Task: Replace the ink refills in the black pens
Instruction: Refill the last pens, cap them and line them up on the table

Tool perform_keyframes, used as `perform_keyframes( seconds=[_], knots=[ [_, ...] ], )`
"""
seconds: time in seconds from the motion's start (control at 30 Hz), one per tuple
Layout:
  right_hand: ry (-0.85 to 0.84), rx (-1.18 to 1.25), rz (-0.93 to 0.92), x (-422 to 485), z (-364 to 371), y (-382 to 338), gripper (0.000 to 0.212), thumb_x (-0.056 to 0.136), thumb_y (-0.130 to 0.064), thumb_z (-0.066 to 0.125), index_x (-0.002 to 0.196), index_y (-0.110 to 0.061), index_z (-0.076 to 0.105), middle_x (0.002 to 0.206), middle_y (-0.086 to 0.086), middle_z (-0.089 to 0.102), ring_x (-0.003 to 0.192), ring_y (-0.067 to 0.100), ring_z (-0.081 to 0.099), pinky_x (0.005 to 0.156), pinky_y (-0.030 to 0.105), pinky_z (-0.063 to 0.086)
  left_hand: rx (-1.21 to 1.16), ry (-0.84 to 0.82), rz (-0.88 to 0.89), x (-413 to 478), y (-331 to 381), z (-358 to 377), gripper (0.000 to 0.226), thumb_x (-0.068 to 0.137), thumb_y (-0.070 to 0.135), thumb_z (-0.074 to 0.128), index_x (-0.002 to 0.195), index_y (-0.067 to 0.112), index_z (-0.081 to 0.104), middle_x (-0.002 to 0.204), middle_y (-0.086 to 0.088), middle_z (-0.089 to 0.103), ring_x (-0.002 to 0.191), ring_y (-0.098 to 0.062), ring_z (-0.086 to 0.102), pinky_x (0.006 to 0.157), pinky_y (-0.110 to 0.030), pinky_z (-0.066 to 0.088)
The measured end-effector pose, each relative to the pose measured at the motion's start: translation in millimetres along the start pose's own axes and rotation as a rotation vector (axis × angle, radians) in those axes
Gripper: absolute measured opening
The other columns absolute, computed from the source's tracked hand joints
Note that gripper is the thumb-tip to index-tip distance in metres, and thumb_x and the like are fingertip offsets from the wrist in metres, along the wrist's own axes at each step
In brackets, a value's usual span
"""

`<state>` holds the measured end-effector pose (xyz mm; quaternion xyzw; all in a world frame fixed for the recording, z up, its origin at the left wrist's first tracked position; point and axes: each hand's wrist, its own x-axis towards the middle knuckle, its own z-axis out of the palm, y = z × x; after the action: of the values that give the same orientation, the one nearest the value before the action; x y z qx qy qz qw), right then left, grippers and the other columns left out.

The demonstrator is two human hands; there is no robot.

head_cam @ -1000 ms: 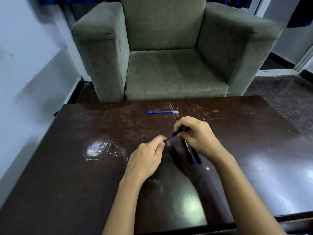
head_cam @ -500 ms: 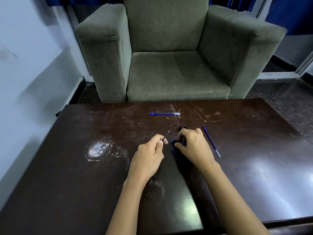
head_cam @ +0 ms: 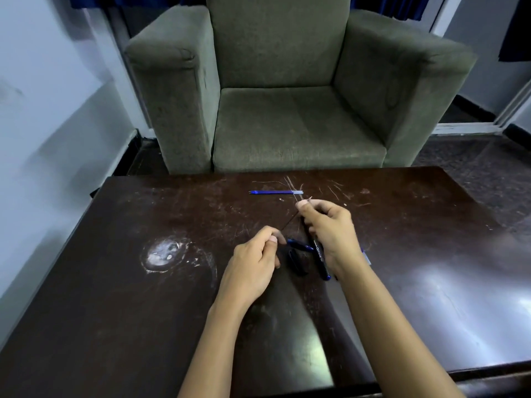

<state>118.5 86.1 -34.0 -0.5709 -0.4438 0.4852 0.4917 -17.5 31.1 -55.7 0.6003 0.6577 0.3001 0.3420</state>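
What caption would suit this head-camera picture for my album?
Right hand grips a black pen above a dark table; blue refill lies beyond.

Left hand (head_cam: 253, 265): bare; thumbnail trimmed short, knuckles lightly creased.
Right hand (head_cam: 330, 234): bare; short nail on the thumb, tendon ridges visible across the back.
Left forearm (head_cam: 212, 340): slim, uncovered from wrist down to the lower edge of view.
Right forearm (head_cam: 388, 326): slim, uncovered likewise; skin only from wrist to frame edge.
Light: cool indoor cast over both arms.
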Motion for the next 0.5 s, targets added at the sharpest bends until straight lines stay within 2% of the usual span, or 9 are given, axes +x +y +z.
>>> perform_keyframes(
  seconds=[0.07, 0.13, 0.2, 0.33, 0.43, 0.5],
  knots=[
    [-0.029, 0.027, 0.052, 2.2, -2.1, 0.9, 0.009, 0.085, -0.021, 0.069, 0.080, -0.015, 0.072, 0.062, -0.003, 0.058, 0.055, 0.006, 0.048, 0.054, 0.018, 0.041, 0.001, 0.019, 0.001, -0.3, 0.1, 0.0, 0.025, 0.102, 0.033, 0.032, 0.093, 0.040, 0.054, 0.069, 0.008, 0.063, 0.070, -0.008, 0.059, 0.072, -0.036, 0.051],
    [-0.199, -0.001, 0.134, -0.9, 1.1, 2.8, 0.004, 0.082, -0.013, 0.071, 0.079, -0.015, 0.072, 0.066, -0.001, 0.065, 0.058, 0.008, 0.056, 0.054, 0.018, 0.044, -0.010, 0.049, 0.015, -0.7, 1.5, -0.4, 0.024, 0.101, 0.032, 0.032, 0.094, 0.037, 0.054, 0.069, 0.007, 0.063, 0.068, -0.008, 0.059, 0.070, -0.037, 0.050],
    [-0.319, -0.010, 0.172, -5.2, 7.0, 5.5, 0.011, 0.079, -0.003, 0.073, 0.075, -0.014, 0.072, 0.077, 0.004, 0.070, 0.064, 0.010, 0.063, 0.058, 0.020, 0.047, -0.028, 0.076, 0.027, -0.9, 3.2, -0.9, 0.023, 0.102, 0.032, 0.032, 0.096, 0.036, 0.055, 0.069, 0.006, 0.063, 0.067, -0.009, 0.059, 0.067, -0.037, 0.049],
    [-0.237, 0.040, 0.096, -12.6, 19.0, 7.1, 0.008, 0.080, 0.003, 0.069, 0.079, -0.005, 0.070, 0.073, 0.005, 0.067, 0.056, 0.007, 0.061, 0.054, 0.017, 0.049, -0.032, 0.082, 0.011, -0.9, 2.7, -2.1, 0.022, 0.102, 0.031, 0.033, 0.096, 0.031, 0.054, 0.070, 0.005, 0.062, 0.067, -0.010, 0.060, 0.066, -0.040, 0.050],
    [-0.113, 0.110, 0.020, -11.5, 21.0, 2.1, 0.011, 0.084, -0.001, 0.064, 0.080, -0.009, 0.069, 0.084, 0.008, 0.070, 0.068, 0.013, 0.061, 0.066, 0.025, 0.052, -0.009, 0.056, -0.028, -0.6, 1.0, -2.0, 0.022, 0.101, 0.029, 0.034, 0.092, 0.032, 0.053, 0.071, 0.006, 0.063, 0.070, -0.011, 0.060, 0.068, -0.038, 0.050],
    [-0.005, 0.169, -0.069, -9.3, 17.3, -5.9, 0.014, 0.087, -0.002, 0.061, 0.084, -0.012, 0.070, 0.086, 0.008, 0.070, 0.075, 0.013, 0.061, 0.070, 0.027, 0.050, -0.002, 0.058, -0.034, -1.6, 1.7, -1.9, 0.022, 0.101, 0.027, 0.035, 0.091, 0.033, 0.054, 0.072, 0.006, 0.063, 0.065, -0.010, 0.059, 0.063, -0.034, 0.049]
  ],
)
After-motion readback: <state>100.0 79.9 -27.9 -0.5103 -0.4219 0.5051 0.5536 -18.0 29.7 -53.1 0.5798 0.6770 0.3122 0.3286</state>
